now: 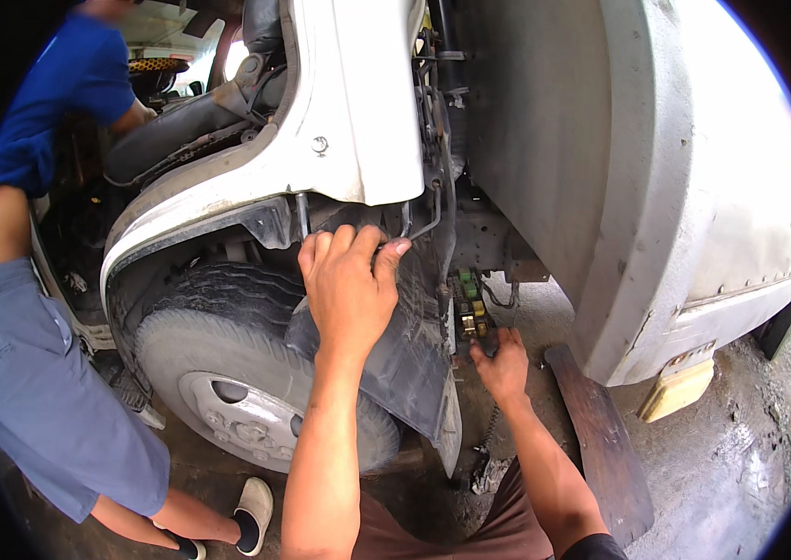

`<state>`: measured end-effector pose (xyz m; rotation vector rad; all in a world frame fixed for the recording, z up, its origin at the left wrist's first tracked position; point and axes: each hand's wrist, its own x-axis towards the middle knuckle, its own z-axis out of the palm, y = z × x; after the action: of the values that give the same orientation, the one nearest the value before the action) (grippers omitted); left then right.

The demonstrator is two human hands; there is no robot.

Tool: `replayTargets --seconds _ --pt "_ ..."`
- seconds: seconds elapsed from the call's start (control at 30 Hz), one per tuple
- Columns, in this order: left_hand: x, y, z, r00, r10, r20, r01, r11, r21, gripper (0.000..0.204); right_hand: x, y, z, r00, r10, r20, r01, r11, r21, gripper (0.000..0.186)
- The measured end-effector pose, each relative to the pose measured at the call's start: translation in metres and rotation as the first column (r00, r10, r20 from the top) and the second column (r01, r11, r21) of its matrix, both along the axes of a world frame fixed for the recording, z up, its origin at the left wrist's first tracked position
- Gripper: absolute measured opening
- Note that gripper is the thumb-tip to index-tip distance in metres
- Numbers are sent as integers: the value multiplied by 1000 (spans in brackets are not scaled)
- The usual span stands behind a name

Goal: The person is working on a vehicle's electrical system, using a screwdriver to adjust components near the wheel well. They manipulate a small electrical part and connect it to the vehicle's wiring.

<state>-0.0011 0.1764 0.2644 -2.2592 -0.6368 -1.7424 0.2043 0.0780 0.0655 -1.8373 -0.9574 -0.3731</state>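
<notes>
My left hand (353,280) is raised over the black mudguard (405,383) behind the front wheel, fingers curled on something hidden just below the white cab panel (358,140) and beside bent metal rods (406,219). My right hand (503,364) is lower and to the right, fingers curled at the bottom end of an open fuse box (468,303) with green and yellow parts. A dark hose and cable run down beside the box.
A co-worker in a blue shirt (55,79) stands close at the left by the open cab. The large tyre (167,355) sits below me. A grey cargo body (657,187) fills the right, with a dark plank (605,439) on the ground beneath.
</notes>
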Motion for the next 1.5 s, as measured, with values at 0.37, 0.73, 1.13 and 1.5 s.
replayTargets --seconds 0.37,0.73,1.13,1.5 --pt "1 1 -1 1000 2 -9 -2 1000 6 32 3 32 3 987 -113 112 127 984 -128 46" --pt "-3 -4 1 999 -39 9 39 997 -60 31 7 46 -4 982 -157 109 166 983 -84 47" --pt "-3 -3 0 998 -51 29 52 999 -16 27 5 44 -4 989 -131 74 134 990 -34 47" --pt "-4 -6 3 998 -38 40 38 999 -24 30 4 35 1 996 -86 12 87 985 -152 80"
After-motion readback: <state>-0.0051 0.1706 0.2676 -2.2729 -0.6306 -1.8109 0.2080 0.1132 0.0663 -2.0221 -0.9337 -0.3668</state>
